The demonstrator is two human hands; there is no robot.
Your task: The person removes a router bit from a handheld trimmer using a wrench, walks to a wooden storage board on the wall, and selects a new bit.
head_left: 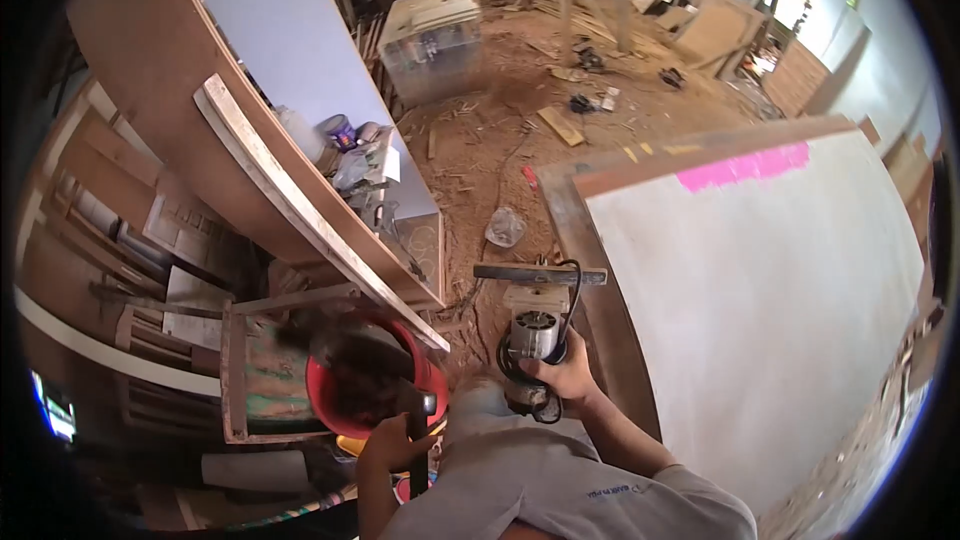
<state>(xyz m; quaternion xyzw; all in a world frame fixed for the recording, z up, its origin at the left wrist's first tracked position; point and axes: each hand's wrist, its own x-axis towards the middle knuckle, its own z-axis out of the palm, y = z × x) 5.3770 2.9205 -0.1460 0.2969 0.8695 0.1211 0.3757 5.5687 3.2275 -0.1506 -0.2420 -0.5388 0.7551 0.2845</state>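
Note:
My right hand point(568, 372) is wrapped round a metal-bodied power tool point(533, 338) with a black cord, held in front of my body. A dark flat bar point(540, 274) lies across the tool's far end. My left hand point(392, 443) is closed on a dark tool point(416, 410) with a shiny round part, beside a red bucket point(430, 372). Dark contents fill the bucket, though a blurred shape partly hides them. To the right of the power tool is a large white panel point(750, 270) with a pink strip point(745, 167) near its far edge.
At the left, a long wooden strip point(290, 205) leans along a brown panel point(150, 50). A wooden frame point(235, 370) stands under the bucket. A clear plastic bag point(506, 227) lies on the dusty floor ahead, with a cabinet point(432, 48) further back.

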